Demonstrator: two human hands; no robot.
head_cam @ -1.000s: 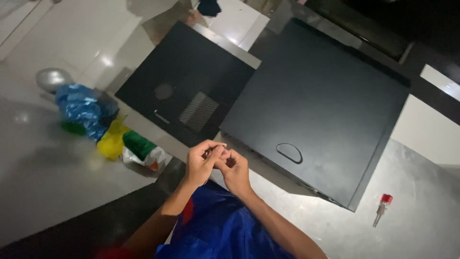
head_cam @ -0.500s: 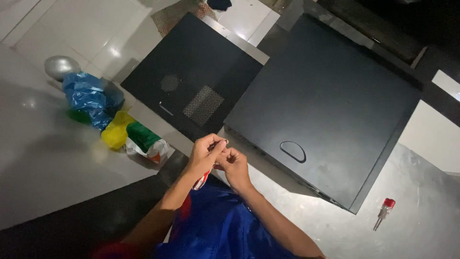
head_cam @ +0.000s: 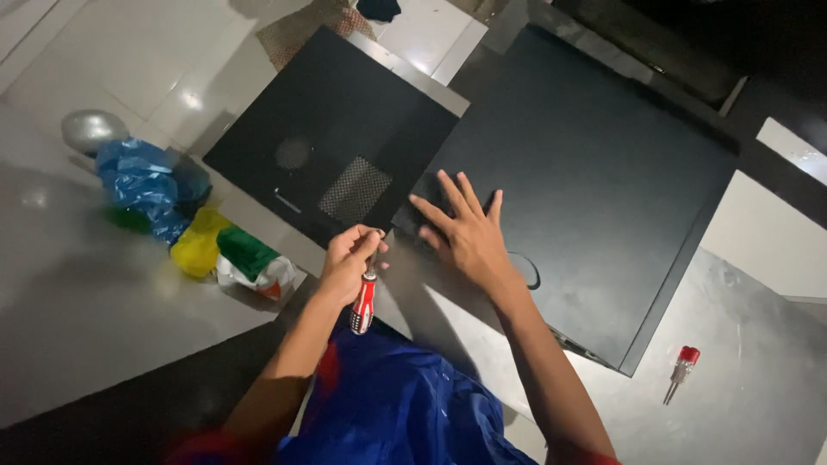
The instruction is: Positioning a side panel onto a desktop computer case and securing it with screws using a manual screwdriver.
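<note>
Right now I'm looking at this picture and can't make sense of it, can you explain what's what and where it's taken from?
The picture comes from a camera worn on a person's head, looking down at their own two bare hands over a pale tiled floor. The left hand grips a screwdriver with a red handle, which hangs below the fist. The right hand lies flat, fingers spread, on a black computer case resting on its side. Beside it lies a detached black side panel with a mesh vent. To the left sit a crumpled blue plastic bag, yellow and green bags and a small silver bowl. A second small screwdriver with a red cap lies on the right. The blue cloth at the bottom is the person's clothing.
</note>
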